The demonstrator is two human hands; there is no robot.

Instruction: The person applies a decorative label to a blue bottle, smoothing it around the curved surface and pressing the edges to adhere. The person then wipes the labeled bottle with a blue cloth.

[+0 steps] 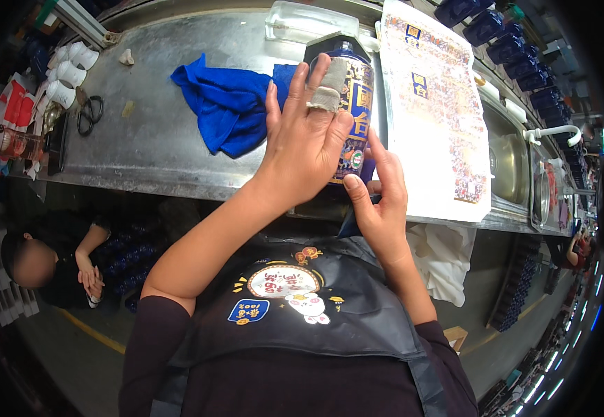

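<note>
A dark blue bottle [360, 99] with a colourful gold-patterned wrap that bears writing lies before me, its neck pointing away. My left hand [302, 135] rests over its left side, fingers extended and thumb on the wrap. Two of those fingers have grey fabric wrapped around them. Around the lower end of the bottle, my right hand [382, 190] holds it with thumb and fingers. A black angular support [318, 46] shows behind the bottle. Just left of my left hand, a crumpled blue cloth [229, 107] lies on the metal worktop [145, 88].
Right of the bottle lies a white sheet of printed decals [437, 120], beside a metal sink [510, 167] with a white tap [552, 134]. A clear container [312, 22] stands behind. Black scissors [90, 114] lie left. Blue bottles [505, 44] line the far right. A person [54, 258] sits at lower left.
</note>
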